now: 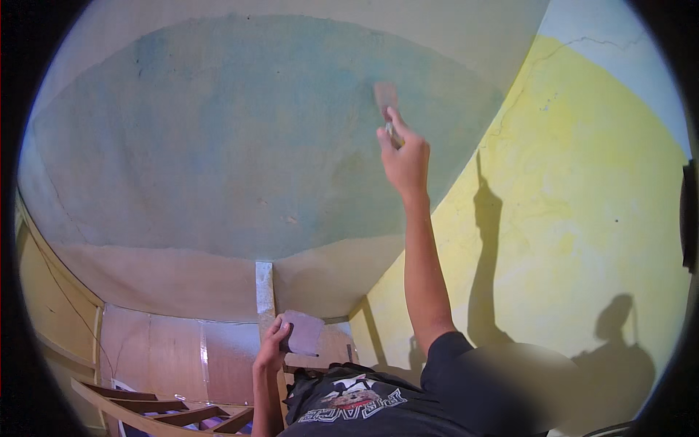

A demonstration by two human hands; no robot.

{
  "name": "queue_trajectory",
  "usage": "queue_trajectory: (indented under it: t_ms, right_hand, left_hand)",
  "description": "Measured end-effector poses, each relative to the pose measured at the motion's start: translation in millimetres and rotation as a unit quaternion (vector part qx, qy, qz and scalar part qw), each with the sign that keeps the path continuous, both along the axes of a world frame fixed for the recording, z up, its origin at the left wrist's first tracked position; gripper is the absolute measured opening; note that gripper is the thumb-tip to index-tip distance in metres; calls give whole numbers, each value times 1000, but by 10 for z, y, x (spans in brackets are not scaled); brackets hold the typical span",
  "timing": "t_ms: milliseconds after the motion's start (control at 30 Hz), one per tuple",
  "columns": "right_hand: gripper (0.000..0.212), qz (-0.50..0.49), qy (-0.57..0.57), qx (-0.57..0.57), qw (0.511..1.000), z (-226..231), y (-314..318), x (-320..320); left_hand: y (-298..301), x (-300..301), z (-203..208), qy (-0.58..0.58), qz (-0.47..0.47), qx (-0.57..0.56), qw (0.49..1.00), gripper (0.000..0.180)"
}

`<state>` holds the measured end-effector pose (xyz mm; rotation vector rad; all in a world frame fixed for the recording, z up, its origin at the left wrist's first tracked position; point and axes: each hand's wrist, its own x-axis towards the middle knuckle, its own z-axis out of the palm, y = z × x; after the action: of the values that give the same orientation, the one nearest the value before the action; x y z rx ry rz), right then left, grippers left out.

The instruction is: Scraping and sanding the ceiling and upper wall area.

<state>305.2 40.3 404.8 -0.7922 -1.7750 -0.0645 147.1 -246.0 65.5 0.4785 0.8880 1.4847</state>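
My right hand [408, 162] is raised on a stretched arm and closed around the handle of a putty knife [386, 95]. The blade, slightly blurred, lies against or very close to a large grey-green patch [240, 146] on the pale surface. Lower down, my left hand [272, 345] grips a flat, greyish-purple sheet [303, 333] by its edge, thumb on one side. Its material is hard to tell; it could be sandpaper or a thin plate. The sheet is held in front of my body, well apart from the knife.
A yellow wall [582, 189] with a crack and arm shadows meets the patched surface at right. A narrow whitish board [264, 291] stands behind my left hand. Wooden slats [138, 404] rise at lower left, before brown panels [175, 349]. A dark object [688, 218] sits at the right rim.
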Motion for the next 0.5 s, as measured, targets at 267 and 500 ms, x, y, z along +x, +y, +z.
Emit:
queue_trajectory:
  t_ms: [267, 500]
  right_hand:
    - [53, 51, -34, -147, 987, -979, -255, 215]
    - [54, 13, 4, -47, 999, -1617, -202, 421]
  left_hand:
    - [-43, -118, -202, -15, 0, 19, 1000, 47]
    - [-25, -63, -249, 32, 25, -42, 998, 42]
